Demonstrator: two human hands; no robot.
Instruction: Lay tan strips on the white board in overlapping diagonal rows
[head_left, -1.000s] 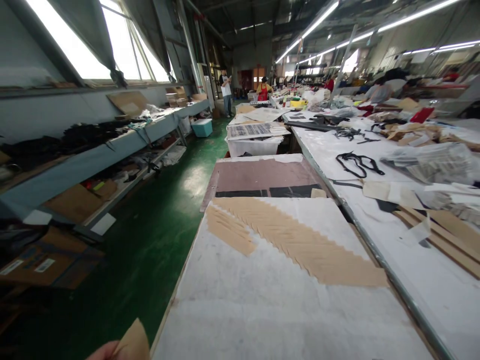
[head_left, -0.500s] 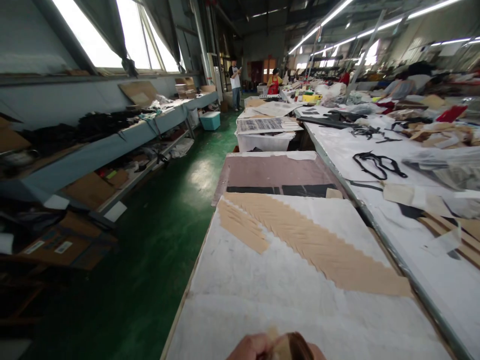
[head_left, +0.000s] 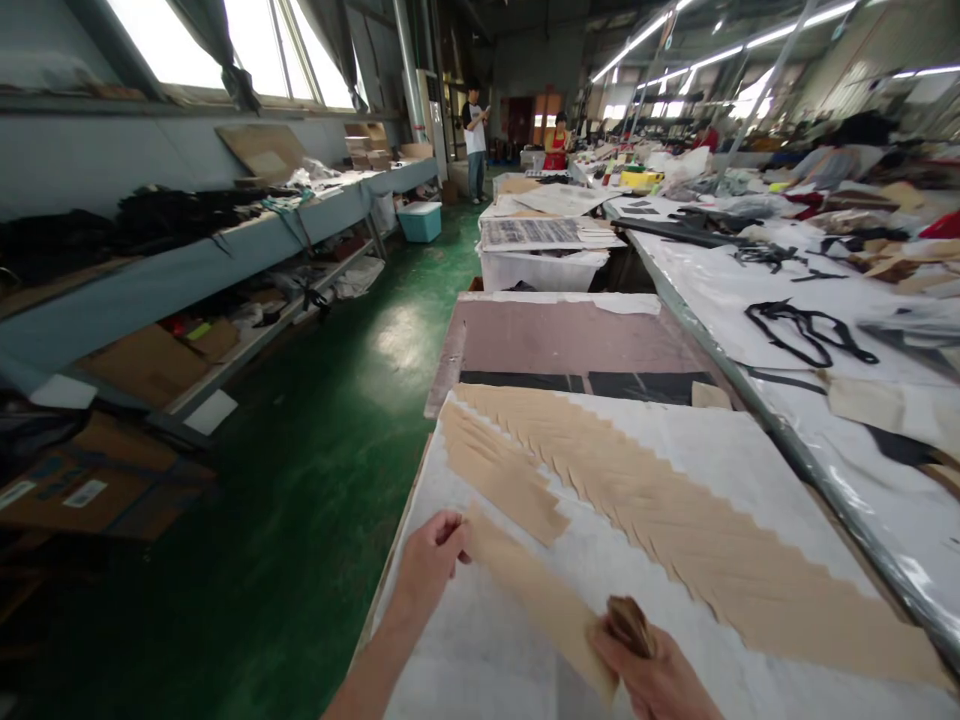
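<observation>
My left hand (head_left: 429, 560) pinches the far end of a tan strip of overlapping pieces (head_left: 536, 590), stretched over the white paper-covered board (head_left: 697, 450). At the near end, my right hand (head_left: 651, 672) is closed on a small brown stack (head_left: 628, 622) of the same pieces. Just beyond the strip lie a short row of tan pieces (head_left: 501, 472) and a long diagonal row of tan pieces (head_left: 675, 530), fanned out flat on the paper.
A mauve board (head_left: 570, 338) with a black strip lies beyond. A metal rail (head_left: 780, 430) separates the long table at right, littered with black straps (head_left: 806, 330) and scraps. Green floor aisle (head_left: 330, 420) and cluttered shelves at left. Two people (head_left: 475, 135) stand far back.
Both hands have come up into view over the board, and a tan strip is now spread between them. The camera has tilted down and moved slightly forward.
</observation>
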